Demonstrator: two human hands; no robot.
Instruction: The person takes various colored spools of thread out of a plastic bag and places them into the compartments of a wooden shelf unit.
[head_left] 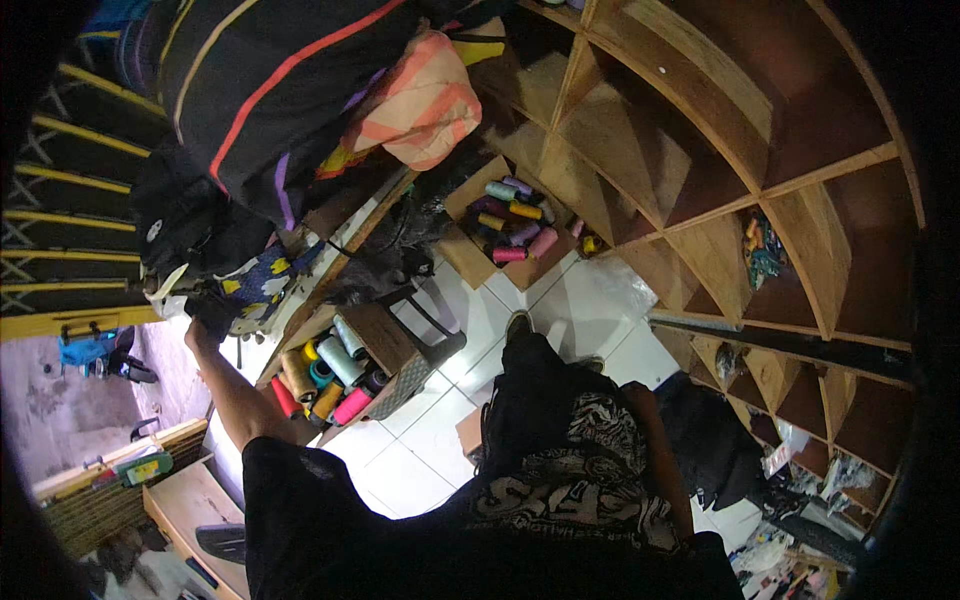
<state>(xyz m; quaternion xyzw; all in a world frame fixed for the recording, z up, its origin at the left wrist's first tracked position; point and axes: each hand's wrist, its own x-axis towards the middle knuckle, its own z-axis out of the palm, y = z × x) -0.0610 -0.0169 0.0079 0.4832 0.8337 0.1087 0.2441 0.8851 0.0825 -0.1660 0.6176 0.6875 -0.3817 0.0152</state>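
My left arm stretches out to the left. My left hand [197, 332] is at a small black piece [207, 308] beside the heap of fabric, and its fingers are hidden in shadow. Next to it lies a patterned cloth [262, 280] in grey, yellow and white. Above that rises a big pile of black fabric [260, 100] with red, tan and purple stripes, and a peach cloth [430, 105] lies at its right. My right hand [638, 397] hangs low beside my black printed shirt [570, 490]; its fingers cannot be made out.
A box of large thread cones [340, 362] stands below the pile, near my left forearm. Farther off, a cardboard box [472, 258] holds several thread spools [523, 210]. Wooden shelves [660, 235] curve along the right. Black fabric [705, 440] lies beside my right arm, over white floor tiles [415, 440].
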